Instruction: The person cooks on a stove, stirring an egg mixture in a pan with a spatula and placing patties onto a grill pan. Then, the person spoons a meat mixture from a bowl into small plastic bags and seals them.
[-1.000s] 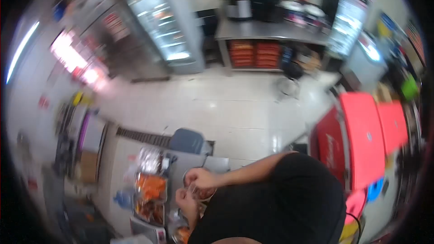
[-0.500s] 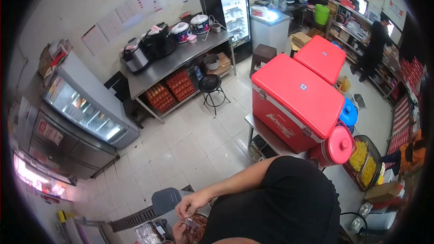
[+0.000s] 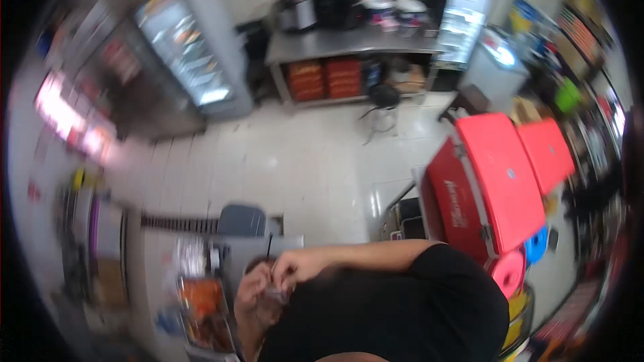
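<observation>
My left hand (image 3: 252,287) and my right hand (image 3: 296,267) are close together in front of my body, at the lower middle of the view. The fingers of both are closed on a small clear plastic piece (image 3: 275,293), blurred by motion. Just left of my hands, on a metal table (image 3: 235,249), lie a tray of orange food (image 3: 201,296), a tray of darker brown food (image 3: 211,332) and a clear pack (image 3: 191,256). Whatever is under my hands is mostly hidden by them and my black shirt.
A grey stool (image 3: 242,220) stands beyond the table. Red cooler boxes (image 3: 500,181) and a red round container (image 3: 508,273) are at the right. Across the floor are a steel table (image 3: 349,41) with cookers, a black stool (image 3: 384,96) and a glass-door fridge (image 3: 191,53).
The view has swung right, then back left. My hands have come up a little and stay together around the small plastic piece. The food trays show again at the left.
</observation>
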`<action>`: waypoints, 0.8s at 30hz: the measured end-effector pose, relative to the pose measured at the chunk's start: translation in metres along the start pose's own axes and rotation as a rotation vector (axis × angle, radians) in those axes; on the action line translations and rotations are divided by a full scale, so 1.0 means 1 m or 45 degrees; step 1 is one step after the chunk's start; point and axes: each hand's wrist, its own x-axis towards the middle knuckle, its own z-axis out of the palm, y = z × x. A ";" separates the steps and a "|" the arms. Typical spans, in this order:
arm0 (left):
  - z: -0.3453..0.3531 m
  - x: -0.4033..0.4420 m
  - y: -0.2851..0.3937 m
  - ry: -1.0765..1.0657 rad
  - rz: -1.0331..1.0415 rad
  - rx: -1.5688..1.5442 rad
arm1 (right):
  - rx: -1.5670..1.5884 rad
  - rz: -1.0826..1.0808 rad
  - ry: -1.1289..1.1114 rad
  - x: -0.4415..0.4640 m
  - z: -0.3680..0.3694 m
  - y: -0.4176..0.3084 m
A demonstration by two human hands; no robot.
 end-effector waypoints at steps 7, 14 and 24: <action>-0.038 -0.059 -0.049 0.083 0.277 0.323 | -0.131 0.002 -0.214 0.029 0.019 0.003; -0.001 -0.100 -0.069 0.778 -0.028 -0.432 | -0.466 0.004 -0.113 0.050 0.031 0.018; 0.003 -0.159 -0.088 1.033 0.022 -0.038 | 0.144 1.365 1.263 0.072 -0.062 0.161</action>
